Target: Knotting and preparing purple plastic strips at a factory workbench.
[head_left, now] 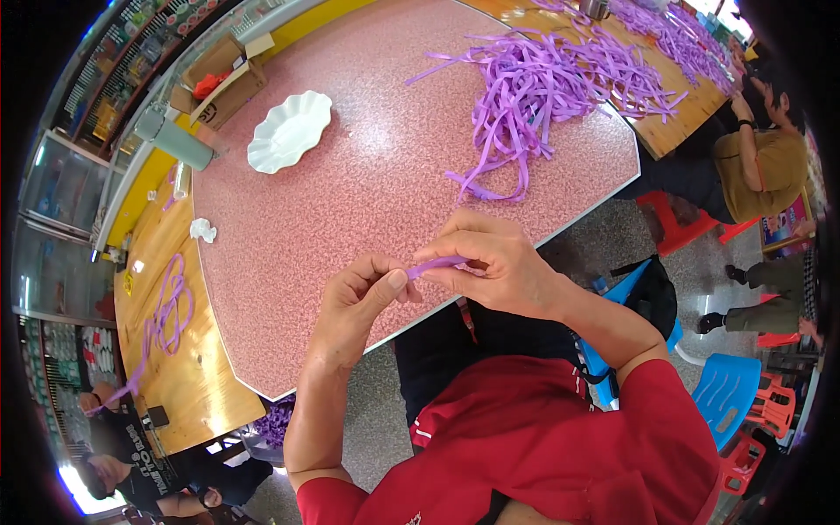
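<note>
A short stretch of purple ribbon (440, 264) runs between my two hands, just above the near edge of the pink speckled table (289, 262). My left hand (363, 293) pinches one end between thumb and forefinger. Closed over the other end is my right hand (494, 262), its thumb and fingers pressed on the ribbon. The rest of that strip is hidden by my fingers. Beyond my right hand lies a loose, tangled heap of purple ribbons (534, 96), with a few loops hanging toward me.
A white scalloped dish (290, 131), a green tumbler (175, 140) and an open cardboard box (229, 92) stand at the far left. Crumpled tissue (203, 230) lies near the left edge. Ribbon loops (169, 306) rest on the wooden table. People sit on both sides; a blue chair (726, 394) stands right.
</note>
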The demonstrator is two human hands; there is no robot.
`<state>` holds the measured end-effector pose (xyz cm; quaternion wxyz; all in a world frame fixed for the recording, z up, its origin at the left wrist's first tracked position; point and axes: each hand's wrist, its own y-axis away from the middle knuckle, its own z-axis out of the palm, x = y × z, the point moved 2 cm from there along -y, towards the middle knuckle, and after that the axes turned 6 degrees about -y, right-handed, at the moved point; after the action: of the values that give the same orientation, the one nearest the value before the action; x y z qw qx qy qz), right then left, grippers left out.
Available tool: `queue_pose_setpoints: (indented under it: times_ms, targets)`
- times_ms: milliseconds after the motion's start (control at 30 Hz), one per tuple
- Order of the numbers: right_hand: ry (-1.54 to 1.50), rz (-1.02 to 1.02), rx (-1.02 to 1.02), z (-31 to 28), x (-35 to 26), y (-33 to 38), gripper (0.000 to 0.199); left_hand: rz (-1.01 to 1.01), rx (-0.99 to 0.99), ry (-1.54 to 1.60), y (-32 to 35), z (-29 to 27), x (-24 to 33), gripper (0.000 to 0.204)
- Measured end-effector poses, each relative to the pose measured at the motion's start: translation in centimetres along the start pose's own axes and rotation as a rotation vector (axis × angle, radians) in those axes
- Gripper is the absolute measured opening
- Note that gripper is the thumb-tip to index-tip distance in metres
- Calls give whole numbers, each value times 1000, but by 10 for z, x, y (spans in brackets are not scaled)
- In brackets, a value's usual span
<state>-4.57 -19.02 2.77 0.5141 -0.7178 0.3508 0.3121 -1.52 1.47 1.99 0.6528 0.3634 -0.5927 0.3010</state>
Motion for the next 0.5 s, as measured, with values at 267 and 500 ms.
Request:
queue_pose_setpoints:
  times_ms: [267, 500]
  targets:
    - [-41, 113, -55, -2, -3, 1, 18, -12, -8, -41, 1, 0, -1, 17]
    - [-57, 95, 16, -2, 2, 3, 13, 174, 142, -163, 2, 17, 10, 19]
